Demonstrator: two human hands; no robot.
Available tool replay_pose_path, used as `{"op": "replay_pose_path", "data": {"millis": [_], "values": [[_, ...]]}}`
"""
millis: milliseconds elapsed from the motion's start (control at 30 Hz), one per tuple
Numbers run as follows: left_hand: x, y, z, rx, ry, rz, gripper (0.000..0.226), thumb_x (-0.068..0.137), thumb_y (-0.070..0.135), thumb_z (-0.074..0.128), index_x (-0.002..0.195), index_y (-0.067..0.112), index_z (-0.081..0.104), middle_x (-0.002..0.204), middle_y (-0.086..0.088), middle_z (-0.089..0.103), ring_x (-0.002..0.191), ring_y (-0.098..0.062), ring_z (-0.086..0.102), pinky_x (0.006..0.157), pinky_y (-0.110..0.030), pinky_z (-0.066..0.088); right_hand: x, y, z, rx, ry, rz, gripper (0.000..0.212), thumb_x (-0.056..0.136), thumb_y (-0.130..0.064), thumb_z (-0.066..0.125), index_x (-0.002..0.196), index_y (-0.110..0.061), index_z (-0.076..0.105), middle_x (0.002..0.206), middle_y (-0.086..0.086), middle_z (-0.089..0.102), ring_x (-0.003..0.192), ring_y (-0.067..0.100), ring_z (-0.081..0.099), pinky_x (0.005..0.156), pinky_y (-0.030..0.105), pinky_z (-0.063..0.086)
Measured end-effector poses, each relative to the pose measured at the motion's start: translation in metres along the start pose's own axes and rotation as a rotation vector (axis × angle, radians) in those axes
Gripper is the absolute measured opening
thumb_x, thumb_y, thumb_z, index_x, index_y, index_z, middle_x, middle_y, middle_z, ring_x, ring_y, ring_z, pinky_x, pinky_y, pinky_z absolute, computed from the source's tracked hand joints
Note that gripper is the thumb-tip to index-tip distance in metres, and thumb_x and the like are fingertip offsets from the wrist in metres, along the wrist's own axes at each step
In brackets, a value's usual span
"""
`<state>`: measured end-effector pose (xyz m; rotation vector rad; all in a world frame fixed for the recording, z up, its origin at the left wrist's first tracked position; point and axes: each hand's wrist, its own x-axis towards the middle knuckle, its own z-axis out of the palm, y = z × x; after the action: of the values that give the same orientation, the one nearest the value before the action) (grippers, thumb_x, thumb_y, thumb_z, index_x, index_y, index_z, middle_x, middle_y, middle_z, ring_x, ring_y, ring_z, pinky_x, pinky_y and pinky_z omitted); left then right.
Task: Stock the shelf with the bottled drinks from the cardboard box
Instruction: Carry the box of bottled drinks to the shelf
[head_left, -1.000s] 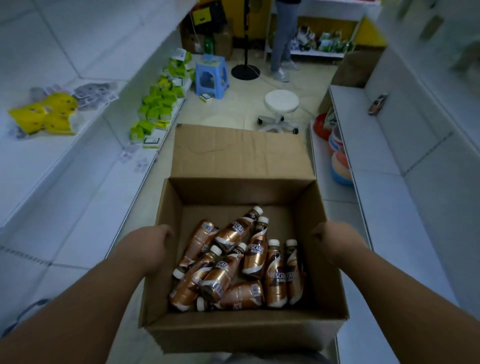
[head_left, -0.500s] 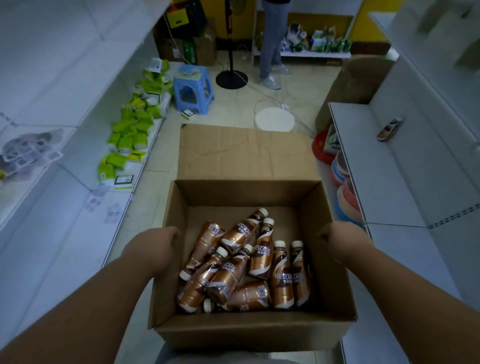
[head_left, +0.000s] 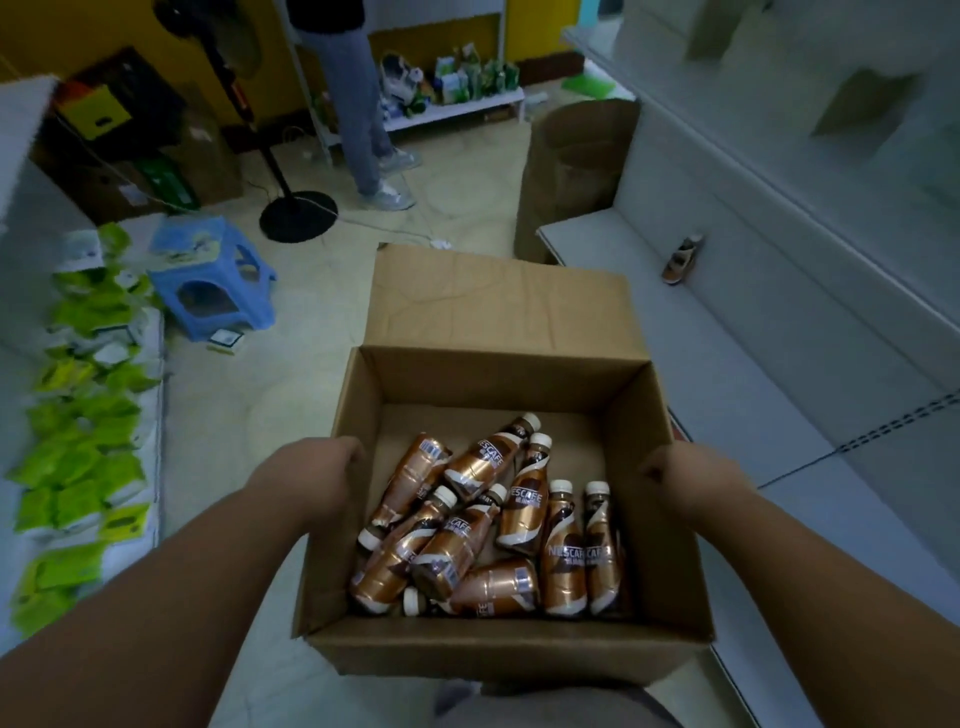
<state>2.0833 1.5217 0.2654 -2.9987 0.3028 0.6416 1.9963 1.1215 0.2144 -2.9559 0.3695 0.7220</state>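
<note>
An open cardboard box (head_left: 498, 657) is held up in front of me, its far flap folded outward. Several copper-brown bottled drinks (head_left: 488, 525) with white caps lie jumbled on its bottom. My left hand (head_left: 306, 478) grips the box's left wall from outside, and my right hand (head_left: 691, 480) grips the right wall. To the right runs a white shelf (head_left: 753, 364), with one bottle of the same kind (head_left: 681, 259) standing on it near the far end.
Green and yellow packets (head_left: 78, 447) fill the low shelf on the left. A blue stool (head_left: 213, 275), a fan stand base (head_left: 298, 214) and cables sit on the floor ahead. A person's legs (head_left: 358, 104) are at the back. A brown paper bag (head_left: 576, 171) stands beside the right shelf.
My view has swung right and moved forward along the aisle with the box. The right shelf and its single bottle are closer. Both hands keep their grip on the box.
</note>
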Motion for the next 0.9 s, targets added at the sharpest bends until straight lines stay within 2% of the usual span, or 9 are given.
{"op": "replay_pose_path", "data": {"millis": [233,333,400,533,600,667,733,800,900], "values": [[0.153,0.034,-0.043,0.071,-0.015,0.094,0.037,0.082,0.017,0.06,0.116,0.03,0.053,0.105,-0.002,0.066,0.092,-0.021,0.063,0.076,-0.034,0.054,0.119,0.024,-0.018,0.155,0.013,0.148,0.032,0.093,-0.02,0.05,0.121,-0.026,0.063,0.115,0.005,0.066,0.1,0.023,0.062,0.076,0.029,0.045],[0.201,0.044,-0.062,0.107,-0.018,0.153,0.037,0.084,0.015,0.059,0.118,0.029,0.053,0.099,-0.001,0.066,0.086,-0.019,0.063,0.067,-0.029,0.051,0.143,0.025,-0.033,0.196,0.003,0.211,0.031,0.092,-0.02,0.049,0.119,-0.027,0.064,0.114,0.007,0.066,0.099,0.025,0.062,0.078,0.032,0.047],[0.235,0.049,-0.074,0.141,-0.012,0.216,0.038,0.087,0.015,0.054,0.122,0.028,0.051,0.102,-0.002,0.066,0.088,-0.02,0.063,0.069,-0.03,0.052,0.153,0.027,-0.038,0.222,0.014,0.257,0.029,0.091,-0.019,0.049,0.113,-0.027,0.066,0.108,0.007,0.068,0.095,0.026,0.063,0.074,0.032,0.049],[0.315,0.071,-0.1,0.221,-0.055,0.389,0.043,0.09,0.016,0.048,0.133,0.024,0.047,0.12,-0.006,0.063,0.106,-0.023,0.061,0.085,-0.035,0.051,0.163,0.017,-0.035,0.294,-0.023,0.394,0.028,0.09,-0.022,0.051,0.111,-0.027,0.068,0.109,0.006,0.068,0.096,0.026,0.064,0.081,0.037,0.053],[0.355,0.088,-0.107,0.287,-0.077,0.502,0.043,0.092,0.016,0.046,0.135,0.022,0.045,0.124,-0.007,0.062,0.11,-0.023,0.06,0.089,-0.035,0.05,0.168,0.012,-0.032,0.337,-0.027,0.507,0.028,0.09,-0.021,0.051,0.111,-0.027,0.069,0.11,0.004,0.068,0.097,0.024,0.064,0.082,0.038,0.054],[0.393,0.106,-0.113,0.328,-0.092,0.629,0.04,0.091,0.015,0.046,0.13,0.021,0.049,0.119,-0.007,0.064,0.106,-0.024,0.061,0.086,-0.036,0.051,0.168,0.001,-0.025,0.385,-0.039,0.647,0.028,0.091,-0.022,0.051,0.113,-0.027,0.067,0.111,0.004,0.068,0.098,0.023,0.064,0.082,0.037,0.054],[0.428,0.127,-0.124,0.37,-0.1,0.776,0.033,0.087,0.016,0.049,0.119,0.022,0.055,0.104,-0.006,0.067,0.094,-0.023,0.064,0.078,-0.038,0.053,0.162,-0.015,-0.022,0.442,-0.077,0.779,0.026,0.092,-0.023,0.051,0.114,-0.025,0.066,0.109,0.006,0.068,0.096,0.024,0.064,0.079,0.036,0.053],[0.457,0.15,-0.132,0.399,-0.092,0.89,0.029,0.085,0.018,0.051,0.113,0.023,0.056,0.095,-0.005,0.067,0.086,-0.023,0.063,0.073,-0.037,0.054,0.156,-0.033,-0.018,0.499,-0.051,0.918,0.026,0.093,-0.026,0.05,0.114,-0.024,0.065,0.107,0.006,0.068,0.093,0.024,0.064,0.074,0.033,0.051],[0.48,0.177,-0.143,0.467,-0.098,1.003,0.028,0.083,0.02,0.053,0.111,0.024,0.055,0.094,-0.006,0.065,0.084,-0.025,0.062,0.072,-0.039,0.055,0.151,-0.059,-0.019,0.555,-0.01,1.057,0.024,0.094,-0.027,0.051,0.112,-0.024,0.066,0.099,0.004,0.067,0.081,0.02,0.06,0.066,0.029,0.047]]}}
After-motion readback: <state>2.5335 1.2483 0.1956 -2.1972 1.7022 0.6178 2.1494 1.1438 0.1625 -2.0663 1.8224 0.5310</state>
